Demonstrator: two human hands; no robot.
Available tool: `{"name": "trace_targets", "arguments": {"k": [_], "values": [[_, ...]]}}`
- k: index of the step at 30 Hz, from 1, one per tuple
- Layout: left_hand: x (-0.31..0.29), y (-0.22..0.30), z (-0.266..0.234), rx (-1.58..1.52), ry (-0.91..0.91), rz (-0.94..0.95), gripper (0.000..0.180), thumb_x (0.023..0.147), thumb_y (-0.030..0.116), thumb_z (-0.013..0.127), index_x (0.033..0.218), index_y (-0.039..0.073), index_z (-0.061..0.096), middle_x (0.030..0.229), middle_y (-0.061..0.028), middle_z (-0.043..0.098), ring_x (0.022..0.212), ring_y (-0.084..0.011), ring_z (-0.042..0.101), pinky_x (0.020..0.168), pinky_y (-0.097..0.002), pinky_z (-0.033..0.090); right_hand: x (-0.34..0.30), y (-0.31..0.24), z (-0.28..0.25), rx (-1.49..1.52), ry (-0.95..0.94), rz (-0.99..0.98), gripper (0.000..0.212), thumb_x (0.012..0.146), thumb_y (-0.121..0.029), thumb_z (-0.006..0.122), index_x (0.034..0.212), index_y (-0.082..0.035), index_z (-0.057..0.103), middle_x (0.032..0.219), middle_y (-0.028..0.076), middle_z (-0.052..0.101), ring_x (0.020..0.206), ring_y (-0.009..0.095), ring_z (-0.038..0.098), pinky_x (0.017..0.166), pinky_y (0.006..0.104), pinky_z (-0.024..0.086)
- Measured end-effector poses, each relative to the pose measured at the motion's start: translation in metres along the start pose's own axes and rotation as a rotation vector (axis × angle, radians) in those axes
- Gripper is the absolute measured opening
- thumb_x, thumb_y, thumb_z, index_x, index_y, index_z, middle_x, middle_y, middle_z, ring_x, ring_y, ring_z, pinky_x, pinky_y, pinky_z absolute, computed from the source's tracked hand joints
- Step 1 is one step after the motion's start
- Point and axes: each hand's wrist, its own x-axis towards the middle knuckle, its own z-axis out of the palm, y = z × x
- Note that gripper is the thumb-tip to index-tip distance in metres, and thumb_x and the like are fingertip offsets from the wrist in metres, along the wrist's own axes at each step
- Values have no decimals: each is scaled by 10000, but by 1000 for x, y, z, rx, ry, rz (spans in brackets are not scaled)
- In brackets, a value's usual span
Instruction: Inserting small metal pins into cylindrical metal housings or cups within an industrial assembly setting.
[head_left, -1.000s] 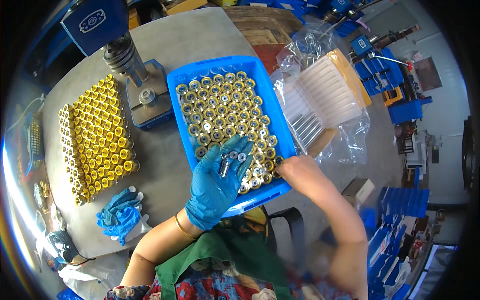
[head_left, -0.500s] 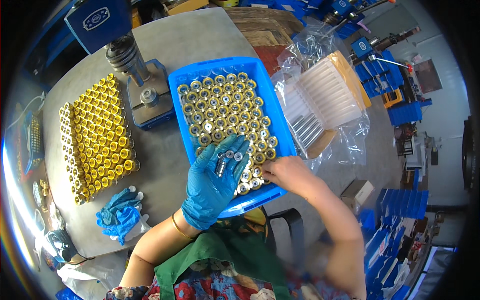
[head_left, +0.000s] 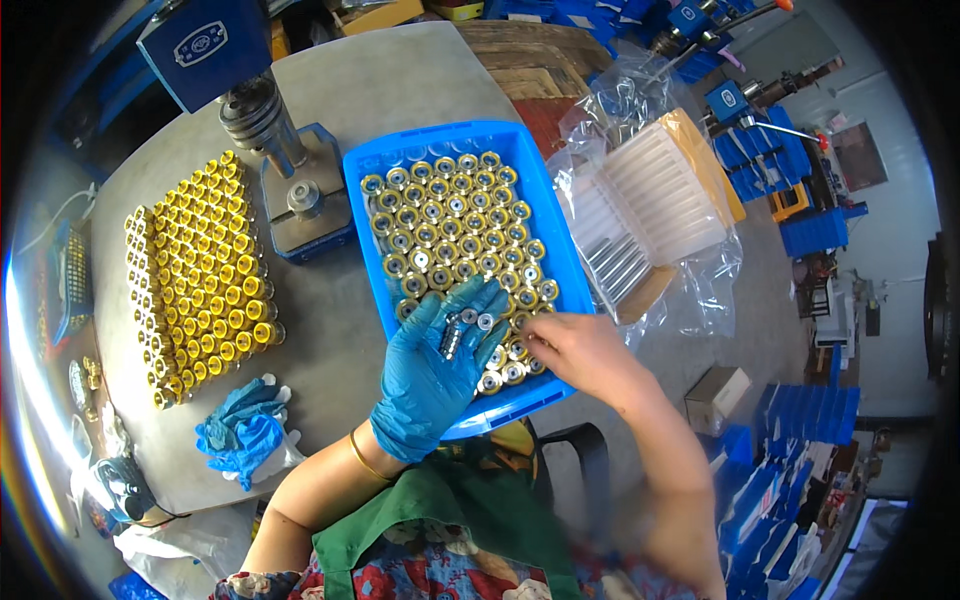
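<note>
My left hand [head_left: 415,385], in a blue glove, lies palm up and slightly cupped over the near part of a blue plastic tray [head_left: 358,200]. On its palm and fingers rest several small silver metal rings [head_left: 485,322], some lined up in a short row. Upright brass-rimmed cylindrical parts [head_left: 459,226] fill the tray in rows; a few have bright silver centres. At the tray's right side, my bare right hand [head_left: 585,352] has thumb and fingers drawn together just above the parts. Whatever is between those fingertips is hidden.
Left of the tray stands a blue bench press [head_left: 305,200]. Beyond it is a block of yellow-topped cylinders [head_left: 215,270]. Crumpled blue gloves [head_left: 243,430] lie near the table's front edge. To the right, an opened plastic bag holds a white ribbed tray [head_left: 665,190] and metal rods [head_left: 612,268].
The whole view has shifted slightly. My right hand has drawn back a little from the parts, its fingertips showing nearer my left fingers. The left palm still carries the rings.
</note>
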Motion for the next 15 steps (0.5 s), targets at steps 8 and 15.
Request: {"name": "trace_targets", "arguments": {"k": [8,15], "values": [[5,-8,3,203,-14,66,439,951,313,467,1234,-10,559,1235,-123,592,1144,-236,544,1023,-362,404,18,-18,-6,84,339,-234,140,805,-161,698,897,-76,636,788,64,661,694,237,650,611,341,508],[11,-18,-8,463,-123,179,276,883,27,536,1158,4,540,1095,-106,616,1001,-197,593,873,-313,487,12,-15,-4,91,257,-135,183,848,-233,648,974,-111,598,790,82,659,709,267,652,606,372,502]]}}
